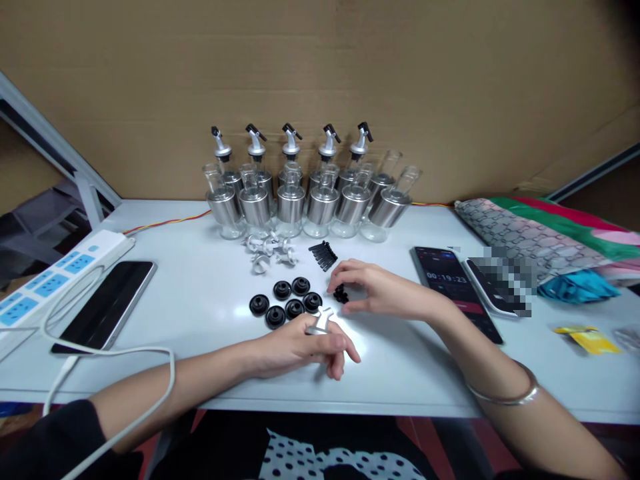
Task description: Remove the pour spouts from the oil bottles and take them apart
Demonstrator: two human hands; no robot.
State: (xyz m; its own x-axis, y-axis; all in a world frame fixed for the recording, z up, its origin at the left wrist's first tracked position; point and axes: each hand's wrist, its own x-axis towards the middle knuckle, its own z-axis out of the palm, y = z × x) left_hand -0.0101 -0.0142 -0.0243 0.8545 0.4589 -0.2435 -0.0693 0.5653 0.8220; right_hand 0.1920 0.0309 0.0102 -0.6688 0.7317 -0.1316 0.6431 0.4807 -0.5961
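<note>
Left hand gripping silver spout, right hand open at black bits, six black discs, twelve bottles (five spouted) near worktop back edge, cable crossing left forearm.

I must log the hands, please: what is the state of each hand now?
Left hand: closed on a silver spout.
Right hand: fingers curved at the small black parts; grip cannot be told.
</note>
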